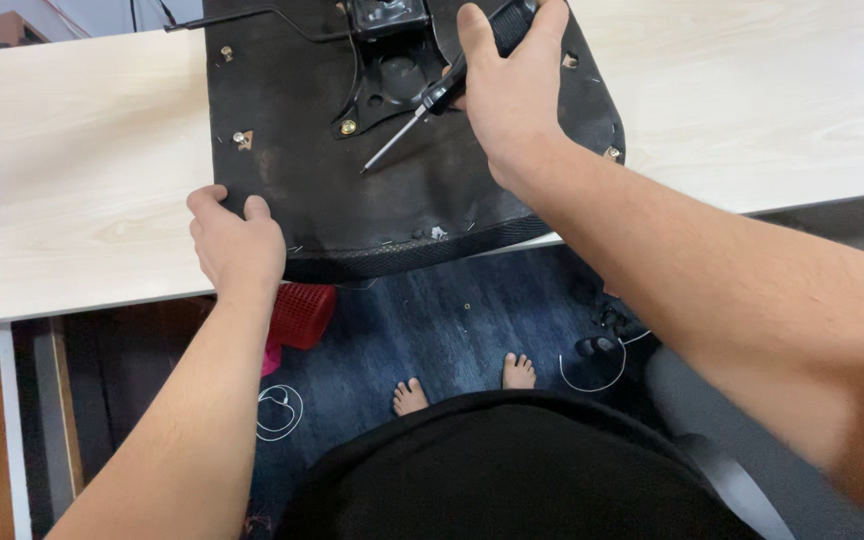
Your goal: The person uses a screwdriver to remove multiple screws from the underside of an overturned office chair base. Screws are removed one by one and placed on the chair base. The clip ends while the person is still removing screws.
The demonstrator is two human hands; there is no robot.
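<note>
**Seat underside on counter: screwdriver in hand, seat braced**

We find a black chair seat (392,190) lying upside down on the pale wood counter (72,190), its near edge overhanging the counter's near edge. A black metal mounting plate (392,60) sits at the far middle of the seat, with a brass-coloured bolt (349,127) at its near left corner. More fasteners show along the seat's left side (241,138).

The right hand (512,95) grips a black-handled screwdriver (432,110); its fingers are wrapped tight round the handle. The shaft slants toward the near left, its tip just above the seat fabric, near the bolt but not on it. The left hand (237,245) rests on the seat's near left corner, fingers curled together over the edge, pressing it to the counter.

We judge that good practice here calls for seating the tip squarely in the fastener head, keeping the shaft upright rather than slanted, and holding firm downward pressure with the left hand so the seat cannot turn. A red basket (302,315) stands on the floor below.
</note>
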